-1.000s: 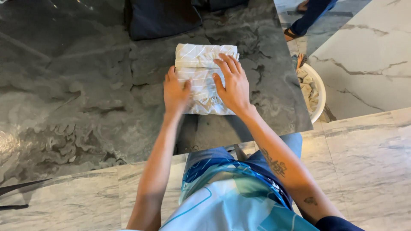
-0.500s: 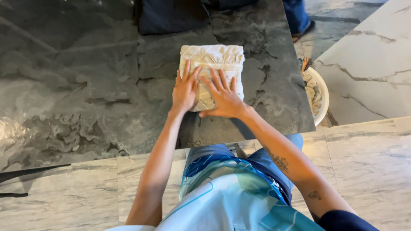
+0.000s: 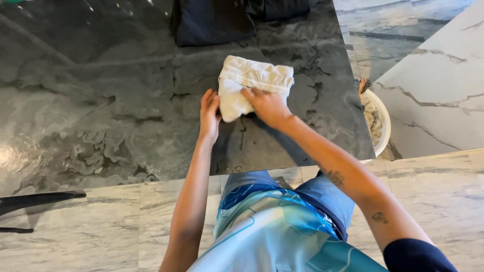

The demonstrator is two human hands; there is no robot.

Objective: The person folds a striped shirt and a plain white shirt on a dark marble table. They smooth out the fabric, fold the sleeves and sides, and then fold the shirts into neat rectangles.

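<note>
Folded white cloth (image 3: 257, 80) sits near the right edge of the dark marble tabletop (image 3: 101, 100), long axis running roughly left-right, slightly tilted. Right hand (image 3: 267, 106) grips its near edge, left hand (image 3: 209, 113) pinches the near-left corner. Dark folded clothes (image 3: 214, 20) lie at the far edge.

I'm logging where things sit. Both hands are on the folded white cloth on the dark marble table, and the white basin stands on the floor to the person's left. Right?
Not quite: the head view shows the basin on the floor to the person's right, past the table edge. The rest holds: the left hand and right hand are both on the folded cloth.
</note>
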